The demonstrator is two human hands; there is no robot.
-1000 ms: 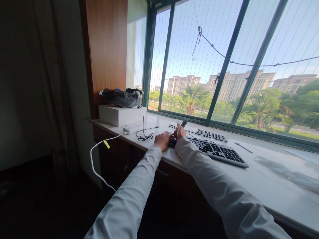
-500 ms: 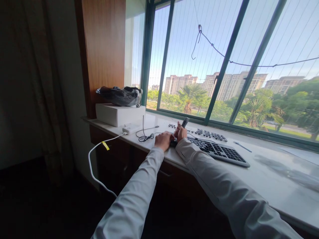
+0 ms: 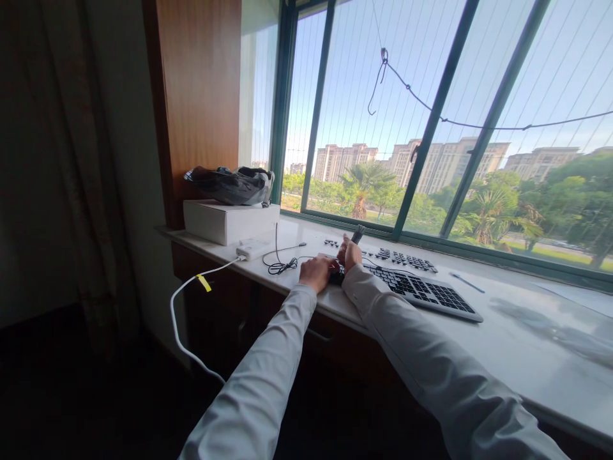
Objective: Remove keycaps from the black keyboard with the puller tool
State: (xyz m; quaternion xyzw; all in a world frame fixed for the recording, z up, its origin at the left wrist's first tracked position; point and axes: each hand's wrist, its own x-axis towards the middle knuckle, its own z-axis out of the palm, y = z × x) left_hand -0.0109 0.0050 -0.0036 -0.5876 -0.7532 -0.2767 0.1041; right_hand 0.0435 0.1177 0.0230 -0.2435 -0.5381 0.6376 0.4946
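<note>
One left hand [image 3: 315, 273] bends over the left end of the flat grey keyboard [image 3: 443, 300], its pinch impossible to tell; the right hand [image 3: 350, 254] clasps a slim dark tool [image 3: 357, 234]. Blocky keycaps [image 3: 420, 263] lie beyond, a coiled cable [image 3: 288, 264] left, on the glossy counter [image 3: 507, 364].

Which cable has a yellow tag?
The white cable, hanging off the counter; the yellow tag is on it. The black cable, coiled beside the left hand, shows none.
</note>
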